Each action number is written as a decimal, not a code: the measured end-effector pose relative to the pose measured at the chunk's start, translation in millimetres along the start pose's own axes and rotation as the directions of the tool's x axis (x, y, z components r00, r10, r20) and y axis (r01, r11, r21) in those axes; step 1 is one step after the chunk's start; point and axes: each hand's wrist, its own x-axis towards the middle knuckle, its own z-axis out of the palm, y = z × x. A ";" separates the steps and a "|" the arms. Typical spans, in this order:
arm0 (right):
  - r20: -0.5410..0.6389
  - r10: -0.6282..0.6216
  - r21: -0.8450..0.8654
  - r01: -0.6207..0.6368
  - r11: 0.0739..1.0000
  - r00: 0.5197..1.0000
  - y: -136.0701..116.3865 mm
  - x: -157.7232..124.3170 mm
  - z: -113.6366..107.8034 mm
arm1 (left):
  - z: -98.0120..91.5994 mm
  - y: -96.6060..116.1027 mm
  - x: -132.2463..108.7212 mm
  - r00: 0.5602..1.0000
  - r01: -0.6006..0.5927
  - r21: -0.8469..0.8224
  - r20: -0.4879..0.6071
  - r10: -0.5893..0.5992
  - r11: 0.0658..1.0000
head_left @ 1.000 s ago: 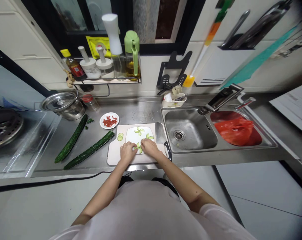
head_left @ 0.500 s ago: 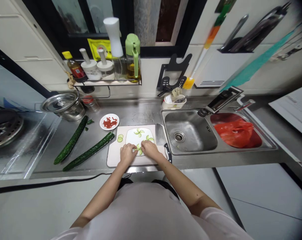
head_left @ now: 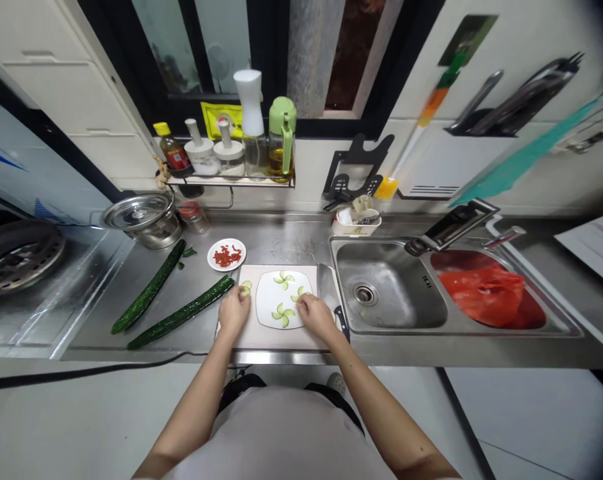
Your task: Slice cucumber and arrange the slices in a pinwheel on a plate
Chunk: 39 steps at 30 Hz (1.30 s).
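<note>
A white plate [head_left: 277, 313] lies on the pale cutting board [head_left: 261, 341]. Curved cucumber pieces form a pinwheel [head_left: 283, 315] near its front and another pinwheel [head_left: 283, 280] at the back. More cucumber pieces [head_left: 300, 292] sit at the plate's right side. My left hand [head_left: 235, 309] is left of the plate, its fingertips closed at the round cucumber slices [head_left: 246, 287] on the board. My right hand [head_left: 316, 316] is over the plate's right edge, fingers curled together by the pieces there; anything between them is hidden. A cleaver [head_left: 327, 283] rests right of the plate.
Two cucumbers [head_left: 181, 312] [head_left: 151, 287] lie on the counter to the left. Behind them are a small dish [head_left: 226, 265] of red bits and a lidded steel pot [head_left: 148, 220]. A double sink [head_left: 388, 283] with a red bag [head_left: 484, 293] is to the right.
My hands have parted from the front pinwheel. The left moved left to the round slices, and the right moved to the plate's right edge. The whole view has shifted slightly.
</note>
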 end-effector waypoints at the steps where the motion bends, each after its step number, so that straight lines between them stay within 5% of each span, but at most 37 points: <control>1: -0.014 0.001 0.006 -0.001 1.000 1.000 1.1 -0.6 -0.5 | -1.9 -2.8 4.3 1.000 0.017 0.010 -0.001 -0.017 1.000; 17: -0.046 0.012 0.045 -0.010 0.999 0.999 13.3 -2.9 -4.3 | 3.4 -3.8 18.4 0.998 0.056 0.127 -0.023 -0.054 0.990; 25: -0.052 0.039 0.060 -0.036 0.998 0.998 11.7 -6.8 -4.1 | 3.8 -1.1 13.2 0.993 0.112 -0.172 -0.022 -0.118 0.979; 31: -0.104 0.005 0.199 0.016 0.980 0.995 3.8 -2.3 -6.5 | -1.4 7.5 17.0 0.995 0.094 -0.728 0.079 -0.054 0.680; 35: -0.164 -0.043 0.419 0.109 0.902 0.985 -13.2 11.4 -11.5 | -15.8 26.7 9.7 0.988 0.076 -0.861 0.132 0.076 0.503; 39: -0.173 -0.130 0.620 0.211 0.756 0.976 -32.5 26.3 -16.5 | -30.5 48.9 -1.3 0.960 0.059 -0.898 0.170 0.221 0.436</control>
